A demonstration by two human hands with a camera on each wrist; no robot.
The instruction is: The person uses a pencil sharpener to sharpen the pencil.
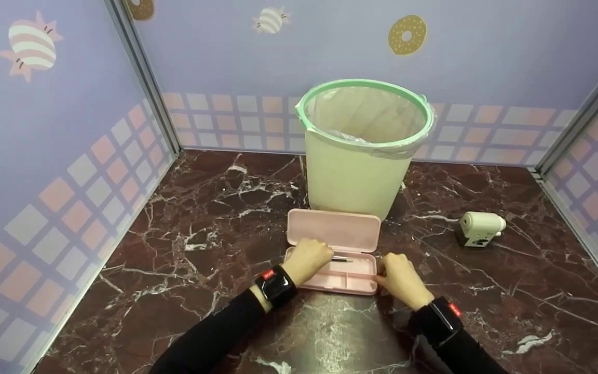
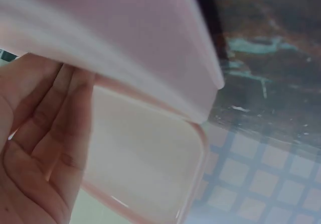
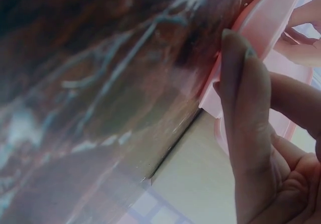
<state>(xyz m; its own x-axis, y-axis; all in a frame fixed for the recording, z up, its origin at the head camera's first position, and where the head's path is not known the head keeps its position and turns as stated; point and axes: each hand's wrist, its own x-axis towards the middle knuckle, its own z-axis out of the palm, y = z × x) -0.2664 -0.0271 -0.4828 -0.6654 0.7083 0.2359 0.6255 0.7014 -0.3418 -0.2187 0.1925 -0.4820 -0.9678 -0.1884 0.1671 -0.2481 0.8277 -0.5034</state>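
Head: on the worktop (image 1: 226, 208), an open pink case (image 1: 327, 280) before a lined bin (image 1: 353, 179) holds a dark pen (image 1: 341, 259). Left wrist: left hand (image 2: 45, 133), fingertips hidden; cannot tell whether pinching. Right wrist: right hand (image 3: 261, 146), fingers nearly straight, touching the case's end.

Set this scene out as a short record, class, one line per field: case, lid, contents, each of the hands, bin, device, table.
Case: pink, divided inside
Lid: open, raised at the far side
Contents: thin dark stick in the far compartment; the left end is partly hidden
Left hand: over the case's left end, fingertips hidden
Right hand: holds the case's right end
Bin: pale green, lined, behind the case
Device: small, pale green, right of the bin
Table: dark red, white-veined
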